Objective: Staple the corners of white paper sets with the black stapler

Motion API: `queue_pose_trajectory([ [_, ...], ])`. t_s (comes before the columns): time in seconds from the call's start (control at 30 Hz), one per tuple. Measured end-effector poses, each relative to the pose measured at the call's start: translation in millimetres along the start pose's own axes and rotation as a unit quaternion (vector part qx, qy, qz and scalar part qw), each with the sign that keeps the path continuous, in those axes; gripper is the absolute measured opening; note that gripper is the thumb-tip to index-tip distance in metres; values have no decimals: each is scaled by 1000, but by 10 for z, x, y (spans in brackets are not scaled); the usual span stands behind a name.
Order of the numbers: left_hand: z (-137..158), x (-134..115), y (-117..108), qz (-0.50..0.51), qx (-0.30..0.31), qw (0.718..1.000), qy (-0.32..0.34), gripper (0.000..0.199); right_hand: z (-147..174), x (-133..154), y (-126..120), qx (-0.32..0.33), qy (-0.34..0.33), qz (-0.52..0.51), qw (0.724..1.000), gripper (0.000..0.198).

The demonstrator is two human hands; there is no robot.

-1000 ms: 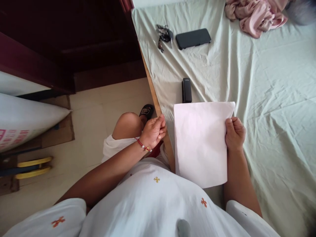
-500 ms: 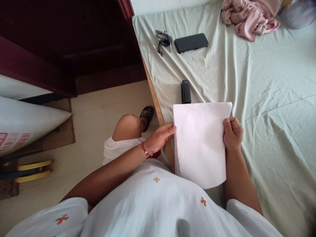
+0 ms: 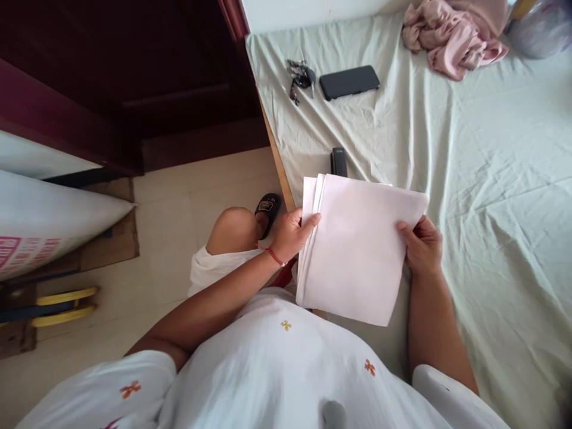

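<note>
A stack of white paper sheets [image 3: 357, 250] is held up in front of my shirt, over the near edge of the cloth-covered surface. Along its left side several sheets are fanned apart. My left hand [image 3: 292, 235] grips that side, thumb on top and fingers behind. At the right edge my right hand [image 3: 422, 244] pinches the sheets, its thumb on the front and its fingers curled at the back. Just beyond the paper's top edge lies a black stapler [image 3: 338, 161], its near end hidden behind the sheets.
Pale green cloth [image 3: 500, 196] with wrinkles covers the surface. Farther back lie a bunch of keys [image 3: 301, 77], a black phone [image 3: 349, 82] and crumpled pink fabric [image 3: 456, 42]. A white sack [image 3: 53, 220] and a yellow-handled tool [image 3: 67, 307] are on the left.
The stack has tilted clockwise, and its left edges have spread into a fan. My left hand has closed around the left side, with its thumb now on top.
</note>
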State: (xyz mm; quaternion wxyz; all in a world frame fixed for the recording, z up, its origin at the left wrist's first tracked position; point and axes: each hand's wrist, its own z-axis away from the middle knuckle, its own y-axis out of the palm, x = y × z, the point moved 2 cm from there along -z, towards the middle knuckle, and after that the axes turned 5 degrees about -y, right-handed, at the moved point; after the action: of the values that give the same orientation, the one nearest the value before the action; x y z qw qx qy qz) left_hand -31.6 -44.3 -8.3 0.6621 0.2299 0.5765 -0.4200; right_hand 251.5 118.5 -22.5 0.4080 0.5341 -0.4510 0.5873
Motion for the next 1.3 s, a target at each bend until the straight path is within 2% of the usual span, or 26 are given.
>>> queue_pose_trajectory([
  [0.13, 28, 58, -52, -10, -12, 1000, 7, 59, 11, -29, -5, 0, -14, 20, 1000, 29],
  [0.23, -1, 125, -90, 38, -21, 999, -13, 55, 6, -36, -8, -8, -18, 27, 999, 25],
  [0.37, -47, 232, -86, 100, 4, 994, -32, 49, -8, -27, -3, -18, -21, 13, 1000, 24],
  [0.57, -96, 342, -76, 40, -12, 999, 28, 46, -39, -38, -6, -40, -29, -19, 999, 26],
  [0.8, -83, 319, -73, -6, -19, 998, 53, 46, -39, -54, -8, -27, -29, -24, 999, 24],
  [1.0, -49, 292, -42, 6, -61, 995, 76, 50, -36, -68, -24, -11, -18, -14, 1000, 22],
  [1.17, -27, 239, -27, -37, -38, 995, 82, 36, -33, -37, -6, -27, -21, -21, 999, 24],
  [1.3, -25, 218, -12, -27, 1, 996, 79, 35, -26, -18, -2, -29, -19, -24, 999, 25],
])
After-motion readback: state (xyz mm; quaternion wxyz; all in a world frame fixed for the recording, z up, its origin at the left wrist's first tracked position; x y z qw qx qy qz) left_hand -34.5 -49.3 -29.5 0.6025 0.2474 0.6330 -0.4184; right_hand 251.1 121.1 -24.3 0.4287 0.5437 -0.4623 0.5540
